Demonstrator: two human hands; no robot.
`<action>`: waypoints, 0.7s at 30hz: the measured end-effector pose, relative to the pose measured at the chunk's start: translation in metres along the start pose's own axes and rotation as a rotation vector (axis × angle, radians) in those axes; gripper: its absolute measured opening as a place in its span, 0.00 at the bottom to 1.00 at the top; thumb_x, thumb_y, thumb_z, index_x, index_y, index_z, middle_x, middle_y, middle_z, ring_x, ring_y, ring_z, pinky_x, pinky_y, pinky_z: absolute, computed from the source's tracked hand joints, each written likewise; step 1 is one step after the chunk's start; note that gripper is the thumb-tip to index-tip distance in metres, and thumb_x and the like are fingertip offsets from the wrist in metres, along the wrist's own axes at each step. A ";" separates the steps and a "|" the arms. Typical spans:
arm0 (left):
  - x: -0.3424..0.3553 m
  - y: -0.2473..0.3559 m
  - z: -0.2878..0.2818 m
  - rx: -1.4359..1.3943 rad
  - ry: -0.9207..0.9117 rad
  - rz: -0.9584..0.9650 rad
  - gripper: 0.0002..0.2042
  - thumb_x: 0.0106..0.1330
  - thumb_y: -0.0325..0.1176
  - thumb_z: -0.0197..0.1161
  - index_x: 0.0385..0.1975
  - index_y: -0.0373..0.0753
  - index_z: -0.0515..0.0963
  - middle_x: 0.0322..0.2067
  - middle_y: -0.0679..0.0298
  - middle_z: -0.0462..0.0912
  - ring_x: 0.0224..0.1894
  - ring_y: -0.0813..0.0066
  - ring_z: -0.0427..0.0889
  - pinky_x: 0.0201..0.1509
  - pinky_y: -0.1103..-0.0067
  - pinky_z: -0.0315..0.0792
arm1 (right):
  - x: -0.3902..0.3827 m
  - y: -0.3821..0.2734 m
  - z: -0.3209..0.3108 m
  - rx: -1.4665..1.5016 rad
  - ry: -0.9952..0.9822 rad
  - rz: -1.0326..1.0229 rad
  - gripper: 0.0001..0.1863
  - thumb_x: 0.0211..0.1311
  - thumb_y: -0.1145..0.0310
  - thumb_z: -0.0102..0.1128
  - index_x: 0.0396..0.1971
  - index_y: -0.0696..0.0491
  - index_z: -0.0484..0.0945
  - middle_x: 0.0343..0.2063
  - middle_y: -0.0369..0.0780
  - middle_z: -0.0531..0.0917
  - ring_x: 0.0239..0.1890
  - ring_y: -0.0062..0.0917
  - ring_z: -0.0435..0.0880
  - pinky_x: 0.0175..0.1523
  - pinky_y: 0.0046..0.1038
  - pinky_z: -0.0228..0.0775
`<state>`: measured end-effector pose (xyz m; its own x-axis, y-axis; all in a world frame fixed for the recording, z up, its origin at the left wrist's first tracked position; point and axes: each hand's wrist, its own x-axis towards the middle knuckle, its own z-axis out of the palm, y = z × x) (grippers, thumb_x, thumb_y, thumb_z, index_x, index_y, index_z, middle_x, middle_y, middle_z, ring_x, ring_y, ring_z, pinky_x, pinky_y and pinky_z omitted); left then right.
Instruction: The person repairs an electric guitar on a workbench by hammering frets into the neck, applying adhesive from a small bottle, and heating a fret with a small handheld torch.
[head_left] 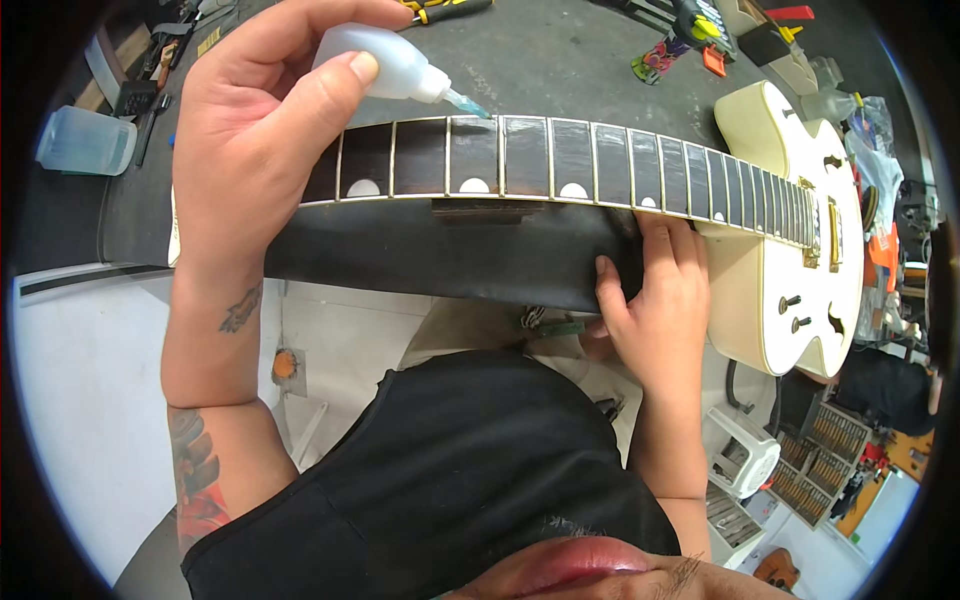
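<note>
In my left hand [265,110] is a small translucent squeeze bottle [375,62], tilted right and down, gripped by thumb and fingers. Its thin bluish tip touches or hovers just over the far edge of the guitar's dark fretboard [525,158], by a fret. White half-round inlays line the fretboard's near edge. My right hand [660,300] is at the near side of the neck; its fingertips pass underneath and are hidden. Its thumb stands apart, against the black bench edge [450,245]. The cream guitar body [755,300] lies at the right.
The dark benchtop [560,60] extends beyond the neck. A translucent blue container [88,140] stands at the left. A yellow-and-black tool handle [450,10] lies at the back, with a colourful can [660,60] farther right. Below right is a white step stool [740,455].
</note>
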<state>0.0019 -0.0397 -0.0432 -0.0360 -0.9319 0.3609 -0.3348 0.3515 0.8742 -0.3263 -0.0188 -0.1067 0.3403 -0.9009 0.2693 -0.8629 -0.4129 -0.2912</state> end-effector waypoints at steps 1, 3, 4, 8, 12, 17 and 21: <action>0.000 -0.001 0.001 0.009 0.021 0.000 0.15 0.72 0.27 0.61 0.55 0.31 0.82 0.46 0.63 0.86 0.44 0.84 0.80 0.49 0.86 0.71 | -0.001 0.001 0.001 -0.002 0.000 -0.001 0.25 0.53 0.69 0.71 0.52 0.60 0.78 0.42 0.49 0.79 0.48 0.48 0.78 0.53 0.46 0.73; 0.001 0.001 0.005 0.017 0.034 -0.003 0.15 0.72 0.27 0.61 0.55 0.31 0.82 0.46 0.64 0.86 0.44 0.84 0.80 0.49 0.86 0.71 | 0.000 0.000 0.000 -0.002 0.001 0.006 0.25 0.53 0.69 0.71 0.51 0.60 0.78 0.42 0.49 0.80 0.48 0.48 0.78 0.53 0.46 0.73; 0.001 0.002 0.006 0.028 0.050 -0.008 0.15 0.72 0.28 0.61 0.55 0.32 0.82 0.45 0.64 0.86 0.44 0.84 0.80 0.50 0.86 0.71 | 0.000 -0.001 0.000 0.001 0.002 0.010 0.25 0.53 0.69 0.71 0.51 0.60 0.78 0.42 0.49 0.80 0.47 0.48 0.78 0.52 0.45 0.73; 0.001 0.001 0.005 0.039 0.057 -0.013 0.15 0.73 0.29 0.61 0.56 0.32 0.82 0.44 0.65 0.85 0.44 0.84 0.79 0.50 0.86 0.71 | 0.000 -0.001 -0.001 0.003 0.001 0.005 0.25 0.53 0.69 0.71 0.51 0.60 0.78 0.42 0.48 0.80 0.47 0.48 0.78 0.52 0.45 0.73; 0.002 -0.009 -0.003 -0.078 0.099 -0.054 0.15 0.74 0.29 0.61 0.56 0.31 0.81 0.45 0.63 0.84 0.41 0.82 0.77 0.50 0.84 0.72 | 0.000 -0.002 -0.001 0.007 0.012 0.007 0.25 0.53 0.69 0.71 0.51 0.60 0.78 0.42 0.48 0.80 0.47 0.48 0.78 0.52 0.45 0.73; 0.004 -0.012 -0.014 -0.340 0.221 -0.111 0.19 0.75 0.29 0.58 0.61 0.27 0.75 0.49 0.55 0.80 0.42 0.77 0.76 0.52 0.80 0.73 | 0.000 -0.003 -0.002 -0.004 -0.005 0.021 0.25 0.54 0.68 0.71 0.52 0.59 0.78 0.42 0.48 0.80 0.48 0.48 0.78 0.53 0.46 0.73; 0.008 -0.003 -0.034 -0.598 0.274 -0.155 0.20 0.73 0.27 0.57 0.62 0.24 0.72 0.48 0.54 0.80 0.41 0.77 0.77 0.50 0.79 0.74 | -0.002 0.001 -0.001 -0.016 0.015 0.031 0.25 0.54 0.68 0.71 0.52 0.59 0.78 0.42 0.49 0.80 0.48 0.48 0.78 0.53 0.46 0.73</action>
<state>0.0341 -0.0449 -0.0319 0.2373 -0.9469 0.2171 0.2652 0.2781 0.9232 -0.3280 -0.0175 -0.1068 0.3080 -0.9111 0.2740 -0.8788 -0.3828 -0.2849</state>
